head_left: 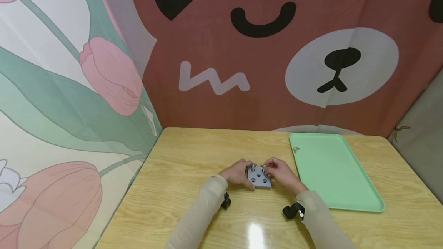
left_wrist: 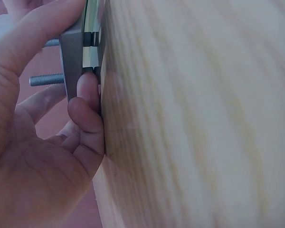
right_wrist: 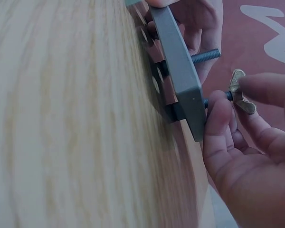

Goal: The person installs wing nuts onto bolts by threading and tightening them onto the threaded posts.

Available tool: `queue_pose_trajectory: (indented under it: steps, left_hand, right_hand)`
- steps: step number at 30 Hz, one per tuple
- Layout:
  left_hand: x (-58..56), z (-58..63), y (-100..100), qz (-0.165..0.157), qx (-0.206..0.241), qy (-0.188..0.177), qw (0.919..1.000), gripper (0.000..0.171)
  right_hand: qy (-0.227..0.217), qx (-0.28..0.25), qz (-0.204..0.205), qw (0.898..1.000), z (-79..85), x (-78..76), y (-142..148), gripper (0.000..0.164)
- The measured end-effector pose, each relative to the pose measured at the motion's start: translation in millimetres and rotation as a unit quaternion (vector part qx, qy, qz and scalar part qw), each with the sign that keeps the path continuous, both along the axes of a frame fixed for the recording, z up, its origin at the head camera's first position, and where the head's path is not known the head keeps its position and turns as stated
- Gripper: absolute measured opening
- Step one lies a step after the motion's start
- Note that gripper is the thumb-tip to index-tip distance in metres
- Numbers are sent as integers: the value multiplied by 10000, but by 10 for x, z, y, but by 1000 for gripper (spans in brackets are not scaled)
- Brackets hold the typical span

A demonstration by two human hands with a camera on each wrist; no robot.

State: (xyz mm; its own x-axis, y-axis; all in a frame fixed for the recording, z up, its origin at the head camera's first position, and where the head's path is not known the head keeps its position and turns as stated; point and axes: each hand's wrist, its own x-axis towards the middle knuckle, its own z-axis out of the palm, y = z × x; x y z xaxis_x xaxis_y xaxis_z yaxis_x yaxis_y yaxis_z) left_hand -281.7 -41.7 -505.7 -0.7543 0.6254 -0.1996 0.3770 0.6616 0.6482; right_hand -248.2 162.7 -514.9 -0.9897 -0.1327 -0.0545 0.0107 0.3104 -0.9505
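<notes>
A grey plate (head_left: 258, 182) with several holes lies just above the table. Two threaded bolts stick up through its far side; one bolt (right_wrist: 206, 56) has a bare end. On the other bolt's tip sits a brass-coloured wing nut (right_wrist: 236, 85). My left hand (head_left: 238, 172) grips the plate's left edge, thumb on the near side and fingers curled beneath it in the left wrist view. My right hand (head_left: 281, 171) pinches the wing nut at the plate's far right corner. Dark bolt heads (left_wrist: 88, 39) show under the plate.
A light green tray (head_left: 332, 172) stands on the wooden table (head_left: 180, 187) to the right, with a small brass-coloured piece (head_left: 296, 150) near its far left corner. Printed cloths (head_left: 207, 110) hang behind and at the left of the table.
</notes>
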Motion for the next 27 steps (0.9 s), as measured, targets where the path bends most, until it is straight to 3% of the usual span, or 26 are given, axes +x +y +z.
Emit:
queue_pose_trajectory:
  steps: [7, 11, 15, 21, 27]
  left_hand:
    - [-3, -12, 0, -7, 58, 14, 10000, 81]
    - [-5, -7, 2, -11, 50, 0, 10000, 80]
    - [-6, -5, 0, -4, 29, -22, 10000, 80]
    - [-5, 9, -3, -20, 67, -75, 9999, 80]
    - [-7, 2, -9, -4, 105, -130, 9999, 81]
  right_hand:
    - [-424, -353, -316, 9980, 20, -14, -11, 27]
    - [-290, -296, -157, 9990, 31, -4, -8, 21]
    - [-82, -102, 34, 9999, 16, -7, 3, 35]
    - [-284, -331, -46, 9990, 1, -27, -2, 24]
    - [-439, -653, -125, 9968, 10, -28, -3, 28]
